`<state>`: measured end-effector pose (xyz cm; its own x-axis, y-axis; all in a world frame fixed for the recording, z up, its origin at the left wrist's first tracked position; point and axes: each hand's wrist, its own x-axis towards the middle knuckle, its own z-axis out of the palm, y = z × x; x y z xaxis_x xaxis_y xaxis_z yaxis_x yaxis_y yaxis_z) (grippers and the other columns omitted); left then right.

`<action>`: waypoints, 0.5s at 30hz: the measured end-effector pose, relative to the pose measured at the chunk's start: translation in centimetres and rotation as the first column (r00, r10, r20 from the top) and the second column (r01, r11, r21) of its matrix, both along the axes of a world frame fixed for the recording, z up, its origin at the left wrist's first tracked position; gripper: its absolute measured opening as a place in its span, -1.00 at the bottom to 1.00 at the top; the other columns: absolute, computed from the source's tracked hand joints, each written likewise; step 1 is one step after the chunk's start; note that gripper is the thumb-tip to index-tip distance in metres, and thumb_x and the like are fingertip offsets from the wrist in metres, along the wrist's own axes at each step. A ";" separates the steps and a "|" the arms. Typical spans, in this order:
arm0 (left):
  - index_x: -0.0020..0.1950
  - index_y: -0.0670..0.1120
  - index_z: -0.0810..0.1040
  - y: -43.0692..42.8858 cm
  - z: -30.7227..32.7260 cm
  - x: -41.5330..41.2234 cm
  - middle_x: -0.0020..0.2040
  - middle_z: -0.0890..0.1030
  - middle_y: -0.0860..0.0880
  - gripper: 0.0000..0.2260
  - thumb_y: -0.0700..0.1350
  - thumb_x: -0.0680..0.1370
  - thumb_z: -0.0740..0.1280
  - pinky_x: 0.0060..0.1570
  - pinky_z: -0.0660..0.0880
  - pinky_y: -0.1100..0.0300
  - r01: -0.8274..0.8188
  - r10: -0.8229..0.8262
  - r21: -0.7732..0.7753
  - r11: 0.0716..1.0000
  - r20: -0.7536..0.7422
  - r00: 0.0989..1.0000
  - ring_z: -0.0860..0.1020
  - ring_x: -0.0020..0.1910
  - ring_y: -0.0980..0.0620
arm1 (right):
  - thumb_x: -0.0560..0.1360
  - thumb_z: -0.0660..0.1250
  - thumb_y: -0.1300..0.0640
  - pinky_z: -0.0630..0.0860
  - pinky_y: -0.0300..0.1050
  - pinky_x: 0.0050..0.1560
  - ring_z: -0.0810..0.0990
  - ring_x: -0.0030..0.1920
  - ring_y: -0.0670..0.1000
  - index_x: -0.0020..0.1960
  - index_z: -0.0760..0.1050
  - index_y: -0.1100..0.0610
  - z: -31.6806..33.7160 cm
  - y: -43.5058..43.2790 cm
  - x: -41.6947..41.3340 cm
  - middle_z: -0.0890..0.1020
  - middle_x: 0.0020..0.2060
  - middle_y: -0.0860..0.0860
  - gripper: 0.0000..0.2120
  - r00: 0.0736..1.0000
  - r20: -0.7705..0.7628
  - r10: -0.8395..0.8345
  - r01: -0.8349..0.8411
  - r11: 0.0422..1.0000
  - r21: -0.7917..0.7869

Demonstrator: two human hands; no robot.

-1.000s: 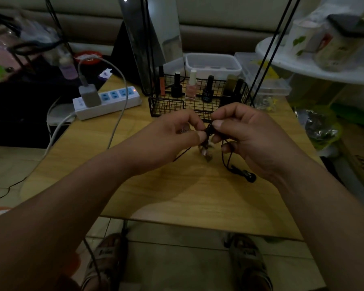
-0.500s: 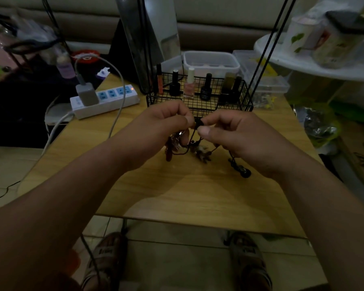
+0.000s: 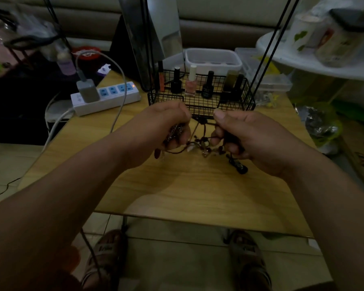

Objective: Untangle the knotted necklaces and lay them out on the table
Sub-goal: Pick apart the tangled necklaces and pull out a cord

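Above the middle of the worktop [image 3: 177, 185], just in front of the wire basket [image 3: 201, 101]: tangle of necklaces [image 3: 200, 143], held up between both hands. Left hand [image 3: 162, 127] closed around a bunch of beads and dark pendants, fingers curled under, one reddish pendant hanging below the fist. Right hand [image 3: 246, 139] closed on dark cord, thumb pressed on top, lower fingers curled around more cord. Between the fists, one short stretch of cord pulled roughly level, running left to right, with a small knot about midway. Below that, a sagging loop of cord strung with small beads and a pale charm, long axis likewise side to side, parallel to the basket's front. From under the right hand, a dark strand trailed down and toward the near edge of the worktop, ending in a black clasp-like piece; whether touching the wood, could not be told. Inside the basket, upright polish bottles [image 3: 191, 82]. Left of the basket, a white power strip [image 3: 107, 97] with a grey charger plugged in.
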<state>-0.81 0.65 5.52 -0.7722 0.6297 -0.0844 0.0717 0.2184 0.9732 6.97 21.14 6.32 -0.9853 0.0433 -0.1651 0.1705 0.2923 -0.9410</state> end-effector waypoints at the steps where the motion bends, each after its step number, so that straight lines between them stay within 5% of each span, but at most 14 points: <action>1: -0.06 -0.06 0.47 0.0 0.1 0.0 -0.32 0.52 0.00 -0.84 -0.05 0.70 0.26 -0.45 0.31 0.25 0.009 -0.009 -0.021 1.000 -0.022 1.000 0.40 -0.42 0.09 | 0.67 0.23 -0.13 0.30 -0.28 -0.45 0.38 -0.41 -0.10 -0.12 0.51 0.09 0.0 0.0 0.0 0.64 -0.28 0.00 -0.66 1.000 0.012 0.007 -0.007 1.000 -0.005; 5: 0.07 0.00 0.64 0.0 0.2 0.1 -0.36 0.54 0.14 -0.87 0.03 0.61 0.42 -0.46 0.35 0.41 0.110 -0.145 -0.215 0.970 -0.152 0.978 0.44 -0.43 0.26 | 0.66 0.23 -0.13 0.29 -0.32 -0.49 0.36 -0.44 -0.11 -0.12 0.53 0.08 0.2 0.1 -0.1 0.58 -0.34 0.00 -0.67 1.000 0.012 0.009 -0.008 0.999 -0.042; 10: -0.06 0.02 0.68 -0.2 0.0 -0.2 -0.34 0.55 0.13 -0.88 0.00 0.63 0.40 -0.39 0.39 0.35 0.084 -0.142 -0.264 0.961 -0.210 0.967 0.45 -0.38 0.21 | 0.65 0.23 -0.16 0.30 -0.33 -0.51 0.39 -0.43 -0.09 -0.01 0.61 0.10 0.2 0.8 -0.1 0.63 -0.30 0.04 -0.65 0.999 0.039 0.008 -0.008 1.000 -0.008; 15: -0.02 -0.11 0.54 -0.4 0.4 -0.6 -0.28 0.64 0.06 -0.85 -0.11 0.70 0.26 -0.36 0.34 0.21 0.043 -0.046 -0.093 0.995 -0.032 0.998 0.42 -0.40 0.14 | 0.63 0.28 -0.16 0.31 -0.24 -0.45 0.47 -0.38 -0.06 0.13 0.66 0.02 0.0 1.4 0.1 0.75 -0.10 0.02 -0.69 0.997 0.081 0.019 -0.028 0.993 0.111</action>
